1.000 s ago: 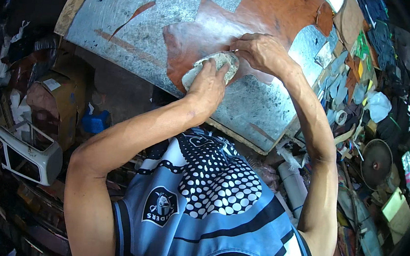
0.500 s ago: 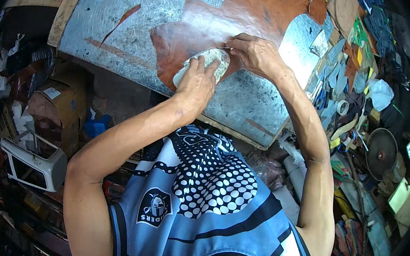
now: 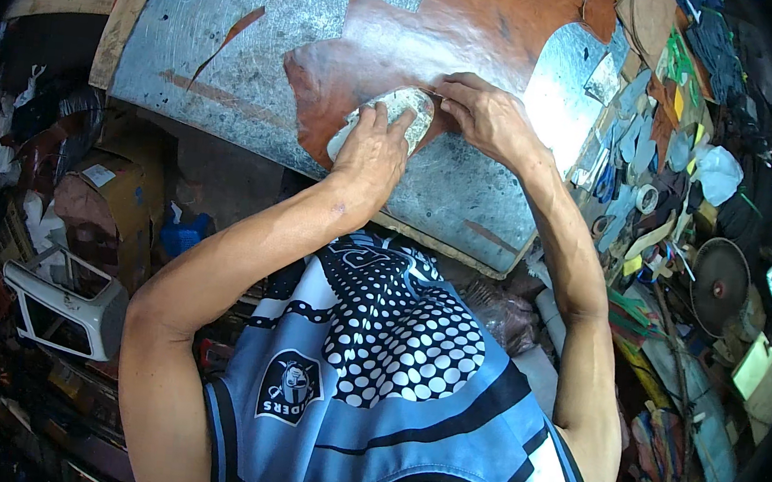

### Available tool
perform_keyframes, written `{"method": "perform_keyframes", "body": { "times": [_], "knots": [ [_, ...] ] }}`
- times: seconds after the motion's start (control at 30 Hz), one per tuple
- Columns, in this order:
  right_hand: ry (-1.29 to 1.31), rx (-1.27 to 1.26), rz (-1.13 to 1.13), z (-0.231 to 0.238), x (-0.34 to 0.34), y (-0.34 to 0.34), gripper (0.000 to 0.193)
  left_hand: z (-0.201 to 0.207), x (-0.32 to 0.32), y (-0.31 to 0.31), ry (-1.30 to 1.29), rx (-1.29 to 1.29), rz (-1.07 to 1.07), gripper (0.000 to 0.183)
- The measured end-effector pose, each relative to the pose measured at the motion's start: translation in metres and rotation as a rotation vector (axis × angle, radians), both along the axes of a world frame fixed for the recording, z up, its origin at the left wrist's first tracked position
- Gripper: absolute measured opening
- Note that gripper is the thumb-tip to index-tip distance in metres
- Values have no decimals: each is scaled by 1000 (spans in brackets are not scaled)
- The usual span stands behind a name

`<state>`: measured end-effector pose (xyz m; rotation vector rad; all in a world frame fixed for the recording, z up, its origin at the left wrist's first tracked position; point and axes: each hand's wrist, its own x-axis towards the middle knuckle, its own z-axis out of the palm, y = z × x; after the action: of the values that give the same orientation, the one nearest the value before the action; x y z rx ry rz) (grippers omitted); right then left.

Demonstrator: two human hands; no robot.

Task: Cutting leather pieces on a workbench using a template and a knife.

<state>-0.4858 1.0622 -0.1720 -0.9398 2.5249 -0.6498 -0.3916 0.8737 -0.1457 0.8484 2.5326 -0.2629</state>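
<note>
A brown leather hide [image 3: 481,27] lies on the grey metal tabletop [image 3: 235,68]. On its near lobe rests a pale, mottled, rounded template [image 3: 418,105]. My left hand [image 3: 371,151] presses down on this template with fingers spread, covering its near left part. Close to the template's upper right edge is my right hand [image 3: 486,116], its thumb and fingers pinched together over the leather. A thin tip seems to show at those fingertips, but what they hold is too small to name.
Narrow leather scraps [image 3: 228,45] lie on the tabletop's left side. Cut pieces, a tape roll [image 3: 646,199] and a white plastic bag [image 3: 717,176] crowd the right. A round fan-like disc [image 3: 719,288] stands beyond. At lower left are a white plastic stool [image 3: 64,303] and a cardboard box [image 3: 106,205].
My right hand has shifted slightly right and toward me along the template's edge, and its forearm has drawn in. My left hand stays on the template.
</note>
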Motion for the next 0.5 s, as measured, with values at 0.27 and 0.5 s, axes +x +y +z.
{"method": "perform_keyframes", "body": {
  "times": [0.27,0.5],
  "knots": [
    [-20,22,-180,0,22,1,25,5,-3,1,-16,-2,-36,30],
    [-18,-34,-250,0,40,8,27,6,-4,2,-8,1,-72,31]
  ]
}}
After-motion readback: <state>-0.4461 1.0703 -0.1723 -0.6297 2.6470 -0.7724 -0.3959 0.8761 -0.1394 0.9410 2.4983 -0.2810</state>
